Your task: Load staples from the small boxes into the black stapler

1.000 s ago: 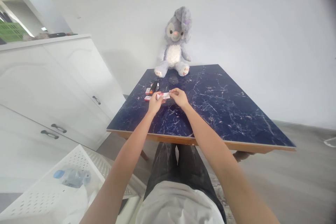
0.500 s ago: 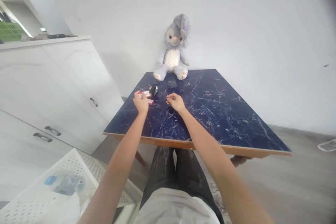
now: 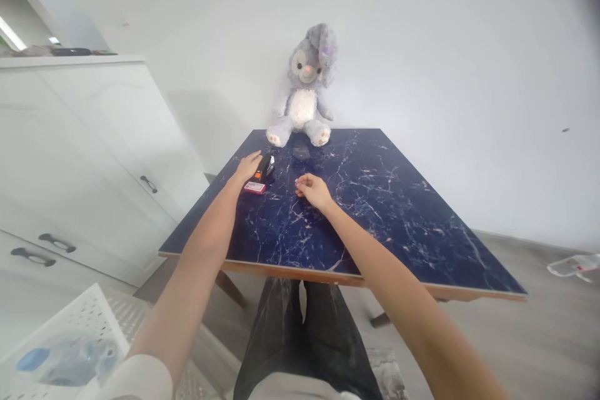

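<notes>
At the left of the dark blue marbled table (image 3: 365, 200), my left hand (image 3: 247, 167) reaches forward with its fingers stretched out. It rests against the left side of a black object with an orange patch (image 3: 257, 174); what kind of object this is does not show clearly. Right beside that lies a black stapler-like thing (image 3: 269, 165). Nearer to me is a small red-and-white box (image 3: 254, 188). My right hand (image 3: 313, 191) rests over the middle of the table, fingertips pinched together. Something tiny and pale may be between them, too small to name.
A grey plush rabbit (image 3: 304, 94) sits at the table's back edge against the wall. White cabinets (image 3: 94, 137) stand on the left. A perforated white basket (image 3: 100, 312) with a plastic bottle is at lower left. A clear plastic item (image 3: 574, 267) lies on the floor at right.
My left hand has moved off the red-and-white boxes to the black object's side, fingers straightened. Only one box shows now. My right hand keeps its pinch. The view has shifted slightly.
</notes>
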A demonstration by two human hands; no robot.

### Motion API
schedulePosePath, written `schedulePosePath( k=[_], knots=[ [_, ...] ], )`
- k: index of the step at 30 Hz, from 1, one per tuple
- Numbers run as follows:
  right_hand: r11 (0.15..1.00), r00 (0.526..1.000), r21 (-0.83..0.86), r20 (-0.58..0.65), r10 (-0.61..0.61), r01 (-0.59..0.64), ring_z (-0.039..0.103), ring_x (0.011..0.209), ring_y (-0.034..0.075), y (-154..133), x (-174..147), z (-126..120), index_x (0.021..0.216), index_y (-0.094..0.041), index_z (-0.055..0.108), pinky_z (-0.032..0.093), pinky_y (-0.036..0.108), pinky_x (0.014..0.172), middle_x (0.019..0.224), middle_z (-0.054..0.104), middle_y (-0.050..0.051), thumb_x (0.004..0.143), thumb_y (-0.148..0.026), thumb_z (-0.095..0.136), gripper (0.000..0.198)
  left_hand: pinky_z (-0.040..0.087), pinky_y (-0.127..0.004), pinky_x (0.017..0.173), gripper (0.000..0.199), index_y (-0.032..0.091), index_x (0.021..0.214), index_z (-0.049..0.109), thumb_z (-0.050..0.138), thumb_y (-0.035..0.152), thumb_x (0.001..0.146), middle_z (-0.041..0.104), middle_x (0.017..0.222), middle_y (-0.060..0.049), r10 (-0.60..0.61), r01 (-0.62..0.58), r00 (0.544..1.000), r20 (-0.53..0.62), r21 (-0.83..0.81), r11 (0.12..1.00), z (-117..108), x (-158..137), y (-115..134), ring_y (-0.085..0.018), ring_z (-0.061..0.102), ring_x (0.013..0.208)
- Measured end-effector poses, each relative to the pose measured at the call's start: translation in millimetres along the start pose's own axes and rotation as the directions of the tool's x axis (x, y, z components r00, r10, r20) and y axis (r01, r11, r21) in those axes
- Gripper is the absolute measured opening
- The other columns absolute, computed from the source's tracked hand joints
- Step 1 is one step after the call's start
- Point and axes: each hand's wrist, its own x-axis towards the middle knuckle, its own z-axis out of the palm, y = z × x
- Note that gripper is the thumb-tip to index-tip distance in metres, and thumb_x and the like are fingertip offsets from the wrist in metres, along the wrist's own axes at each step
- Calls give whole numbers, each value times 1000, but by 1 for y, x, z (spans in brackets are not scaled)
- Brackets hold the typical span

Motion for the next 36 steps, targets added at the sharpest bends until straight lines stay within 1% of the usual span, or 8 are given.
schedulePosePath(
  k=[8, 13, 15, 20, 25, 28, 32, 36],
  knots=[
    [992, 998, -113, -18, -53, 51, 68, 67, 16, 4, 8, -44, 85, -22, 63, 58, 31, 66, 77, 70, 0, 77, -33, 68, 15, 47, -32, 105, 28, 25, 100, 78, 53, 33, 89, 73, 120, -2, 174, -136, 964, 200, -191, 972, 27, -11, 34, -20, 66, 115],
    [975, 978, -197, -160, -135, 102, 66, 69, 18, 2, 11, -70, 85, -22, 63, 57, 33, 72, 76, 70, 1, 77, -36, 65, 16, 43, -36, 111, 29, 25, 103, 77, 53, 33, 91, 71, 125, -2, 449, -277, 770, 453, -396, 876, 47, -69, 74, -22, 63, 119],
    [972, 977, -203, -153, -149, 116, 66, 69, 18, -1, 7, -81, 83, -22, 62, 56, 33, 72, 79, 70, 2, 77, -37, 64, 16, 43, -36, 110, 31, 25, 112, 74, 53, 28, 90, 69, 127, -3, 495, -338, 735, 463, -382, 860, 51, -87, 83, -22, 63, 120],
    [981, 995, -176, -46, -84, 75, 65, 67, 17, -8, -14, -92, 87, -22, 58, 52, 30, 66, 86, 72, 2, 77, -33, 62, 16, 51, -38, 97, 29, 22, 109, 74, 60, 21, 84, 70, 118, -9, 437, -422, 833, 339, -120, 899, 41, -105, 76, -24, 67, 102],
    [947, 994, -305, 4, -109, 105, 59, 61, 15, -15, -30, -80, 85, -22, 60, 48, 27, 63, 74, 68, -2, 80, -28, 55, 10, 38, -47, 108, 22, 24, 98, 77, 57, 24, 88, 74, 102, -9, 352, -376, 922, 164, 159, 913, 17, -126, 67, -30, 60, 111],
    [879, 981, -444, -5, -196, 174, 61, 68, 17, -21, -34, -72, 90, -23, 65, 49, 30, 72, 78, 69, -1, 83, -25, 51, 16, 38, -47, 108, 27, 24, 109, 73, 53, 34, 94, 72, 110, -8, 396, -400, 916, 59, 127, 908, 3, -156, 70, -29, 58, 114],
    [749, 937, -583, 65, -343, 314, 64, 89, 22, -29, -37, -69, 93, -24, 70, 48, 36, 91, 94, 73, 3, 80, -20, 57, 20, 43, -45, 102, 51, 27, 128, 63, 72, 45, 81, 66, 122, -10, 482, -514, 845, 233, 97, 853, 0, -184, 72, -31, 54, 118],
    [744, 940, -587, 91, -329, 318, 66, 87, 20, -32, -43, -73, 97, -25, 71, 49, 34, 89, 96, 74, 1, 80, -18, 57, 23, 44, -46, 100, 49, 26, 126, 63, 75, 37, 80, 66, 119, -10, 437, -478, 870, 230, 167, 862, 10, -174, 70, -31, 56, 115]
  ],
)
